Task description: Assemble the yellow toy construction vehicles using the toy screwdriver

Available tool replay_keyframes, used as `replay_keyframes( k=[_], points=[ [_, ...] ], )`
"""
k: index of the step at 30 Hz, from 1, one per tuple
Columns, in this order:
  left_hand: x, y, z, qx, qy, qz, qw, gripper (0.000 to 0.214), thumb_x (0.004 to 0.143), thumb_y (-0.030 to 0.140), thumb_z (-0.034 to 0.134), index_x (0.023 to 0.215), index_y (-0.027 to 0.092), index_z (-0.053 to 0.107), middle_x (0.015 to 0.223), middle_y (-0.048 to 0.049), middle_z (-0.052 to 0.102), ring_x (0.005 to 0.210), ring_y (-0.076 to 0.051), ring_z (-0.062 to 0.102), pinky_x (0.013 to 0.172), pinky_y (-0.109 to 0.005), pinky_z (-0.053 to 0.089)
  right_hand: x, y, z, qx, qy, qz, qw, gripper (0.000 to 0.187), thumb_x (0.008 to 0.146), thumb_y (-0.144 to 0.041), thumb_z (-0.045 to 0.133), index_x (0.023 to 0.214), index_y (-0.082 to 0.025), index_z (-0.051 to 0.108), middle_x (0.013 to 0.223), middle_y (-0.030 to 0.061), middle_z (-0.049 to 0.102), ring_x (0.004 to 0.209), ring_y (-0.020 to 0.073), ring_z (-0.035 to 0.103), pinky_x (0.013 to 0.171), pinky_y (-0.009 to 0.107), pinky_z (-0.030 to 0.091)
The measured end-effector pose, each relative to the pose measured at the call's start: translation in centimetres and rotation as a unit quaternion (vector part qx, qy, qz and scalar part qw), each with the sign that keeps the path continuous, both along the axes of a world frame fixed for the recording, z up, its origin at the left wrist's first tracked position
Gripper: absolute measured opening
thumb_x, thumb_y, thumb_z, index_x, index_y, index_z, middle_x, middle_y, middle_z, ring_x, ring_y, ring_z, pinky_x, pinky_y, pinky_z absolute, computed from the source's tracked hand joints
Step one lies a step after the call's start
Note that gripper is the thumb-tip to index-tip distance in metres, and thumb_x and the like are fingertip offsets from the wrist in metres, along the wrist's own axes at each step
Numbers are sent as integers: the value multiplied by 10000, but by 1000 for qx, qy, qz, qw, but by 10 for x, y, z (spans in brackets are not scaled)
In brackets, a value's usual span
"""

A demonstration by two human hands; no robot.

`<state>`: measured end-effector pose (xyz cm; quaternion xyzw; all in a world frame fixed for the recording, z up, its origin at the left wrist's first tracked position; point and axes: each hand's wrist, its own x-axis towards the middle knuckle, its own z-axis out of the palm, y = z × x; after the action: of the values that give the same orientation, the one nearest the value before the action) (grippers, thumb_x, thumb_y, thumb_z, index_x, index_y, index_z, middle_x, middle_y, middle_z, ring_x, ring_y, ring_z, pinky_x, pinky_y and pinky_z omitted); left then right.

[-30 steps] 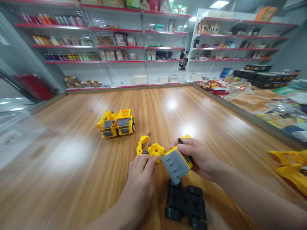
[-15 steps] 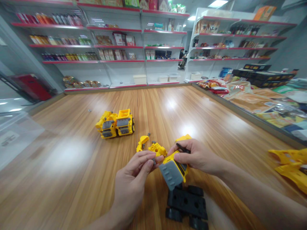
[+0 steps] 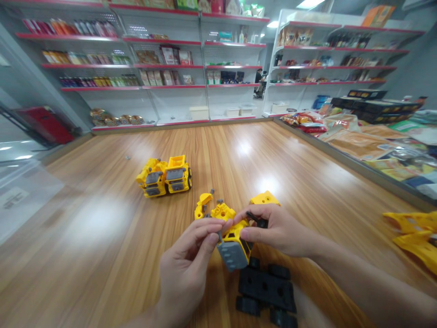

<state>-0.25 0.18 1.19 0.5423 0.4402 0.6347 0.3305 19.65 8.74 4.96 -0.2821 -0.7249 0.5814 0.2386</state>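
My left hand [image 3: 191, 259] pinches a small grey toy screw [image 3: 219, 236], mostly covered by the fingertips, against the side of a toy truck cab. My right hand [image 3: 273, 228] is closed on this yellow cab [image 3: 235, 233] with its grey front [image 3: 233, 256], tilted above the table. A black tool, perhaps a screwdriver [image 3: 256, 219], is tucked in the same hand. Below the cab lies a black wheeled chassis [image 3: 266, 289]. Loose yellow toy parts [image 3: 222, 211] and a curved yellow piece [image 3: 204, 203] lie just beyond my fingers.
Two yellow toy trucks [image 3: 166, 176] stand at the left on the wooden table [image 3: 102, 255]. A yellow plate [image 3: 265, 197] lies behind my right hand, larger yellow parts [image 3: 414, 232] at far right. A clear plastic box [image 3: 23, 196] is at left; packaged goods [image 3: 362, 141] lie beyond the right edge.
The cab has moved left toward my left hand, and its side now meets the pinched screw. My right hand has shifted slightly left with the cab and the black tool.
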Motion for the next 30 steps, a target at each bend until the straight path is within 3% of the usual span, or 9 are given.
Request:
replay_keyframes(
  k=[6, 13, 18, 24, 30],
  points=[
    [-1, -3, -2, 21, 12, 21, 999, 189, 902, 128, 588, 990, 224, 726, 1092, -57, 705, 1056, -202, 675, 948, -335, 570, 0, 1, -2, -20, 1, -11, 1000, 357, 844, -436, 697, 1076, -165, 702, 864, 16, 661, 710, 114, 560, 664, 240, 460],
    [1, -5, 5, 51, 56, 22, 997, 224, 907, 90, 563, 982, 227, 724, 1059, -49, 704, 1029, -177, 677, 916, -294, 581, -1, -1, 2, -4, 0, 3, 1000, 359, 857, -427, 684, 1101, -165, 706, 880, 24, 671, 706, 110, 548, 652, 235, 451],
    [0, -7, 3, 55, 62, 20, 996, 250, 902, 75, 559, 1006, 230, 725, 1097, -56, 691, 1051, -188, 670, 937, -315, 575, -3, -1, 1, -30, 33, -2, 999, 341, 856, -402, 692, 1092, -158, 712, 905, 30, 699, 731, 113, 590, 678, 231, 481],
    [0, -7, 3, 58, 30, -43, 997, 337, 894, 71, 558, 1165, 228, 685, 1230, -107, 630, 1179, -245, 614, 986, -377, 550, -4, -2, 2, -33, 61, -11, 998, 308, 873, -348, 685, 1126, -173, 710, 903, 29, 710, 732, 110, 610, 676, 219, 491],
    [5, -2, 3, 30, -34, -93, 995, 317, 889, 118, 590, 1157, 277, 648, 1326, -112, 579, 1276, -298, 542, 1022, -489, 503, -4, -4, 4, -5, 82, -30, 996, 276, 869, -330, 689, 1113, -202, 705, 861, 7, 676, 721, 108, 579, 660, 217, 468]
  ],
)
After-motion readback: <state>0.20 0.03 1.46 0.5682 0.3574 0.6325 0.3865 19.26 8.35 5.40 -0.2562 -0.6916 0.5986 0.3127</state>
